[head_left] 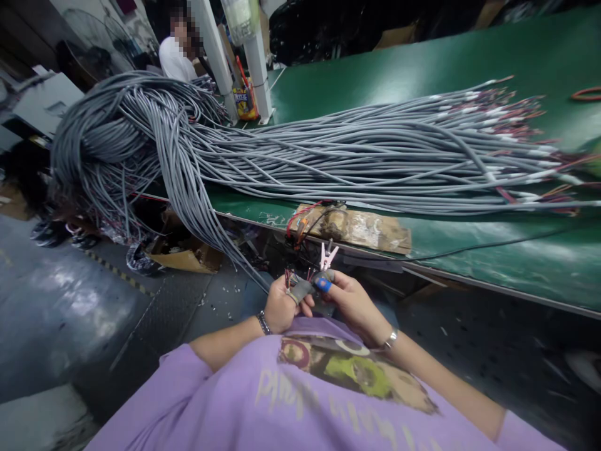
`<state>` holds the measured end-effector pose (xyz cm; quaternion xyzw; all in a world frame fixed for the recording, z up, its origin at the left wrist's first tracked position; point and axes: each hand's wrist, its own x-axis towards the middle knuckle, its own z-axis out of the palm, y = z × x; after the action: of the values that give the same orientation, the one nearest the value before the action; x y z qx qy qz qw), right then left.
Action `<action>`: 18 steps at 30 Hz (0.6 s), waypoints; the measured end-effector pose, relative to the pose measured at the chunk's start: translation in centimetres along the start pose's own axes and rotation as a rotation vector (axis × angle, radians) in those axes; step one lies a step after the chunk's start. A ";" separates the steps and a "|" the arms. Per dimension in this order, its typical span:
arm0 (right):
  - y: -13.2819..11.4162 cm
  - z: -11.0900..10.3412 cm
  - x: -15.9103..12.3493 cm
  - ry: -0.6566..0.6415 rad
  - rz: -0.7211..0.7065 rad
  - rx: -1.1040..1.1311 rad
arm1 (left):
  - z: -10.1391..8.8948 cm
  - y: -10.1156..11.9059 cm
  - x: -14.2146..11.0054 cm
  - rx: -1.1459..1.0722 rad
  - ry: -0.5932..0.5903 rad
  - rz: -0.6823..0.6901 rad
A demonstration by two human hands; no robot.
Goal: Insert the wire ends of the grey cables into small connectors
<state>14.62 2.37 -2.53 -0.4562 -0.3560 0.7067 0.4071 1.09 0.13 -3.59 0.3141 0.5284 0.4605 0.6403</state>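
Note:
My left hand (pixel 280 309) is closed around the end of a grey cable (pixel 251 272), and thin coloured wires (pixel 288 275) stick up from its fingers. Grey wrapping covers part of its thumb. Close beside it, my right hand (pixel 353 304) is pinched together, with blue tape (pixel 323 285) on the thumb; what lies between its fingertips is too small to make out. Just beyond the fingertips stands a pink clip (pixel 327 257) at the bench edge. Behind it, a wooden board (pixel 370 230) wrapped in clear tape carries red and black leads (pixel 300 228).
A large bundle of grey cables (pixel 300 150) stretches across the green bench (pixel 526 250), drooping off its left end. White posts (pixel 259 78) rise behind, by a yellow-and-red packet (pixel 245 103). A cardboard box (pixel 188 254) sits below. Another person (pixel 176 59) is at the back left.

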 end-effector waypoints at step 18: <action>-0.9 -0.4 0.4 -0.048 0.088 -0.005 | -0.3 -0.1 -0.1 0.040 -0.043 -0.010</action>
<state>15.16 3.14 -2.05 -0.4552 -0.3471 0.7338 0.3659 0.82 0.00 -3.74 0.3339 0.5255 0.4396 0.6474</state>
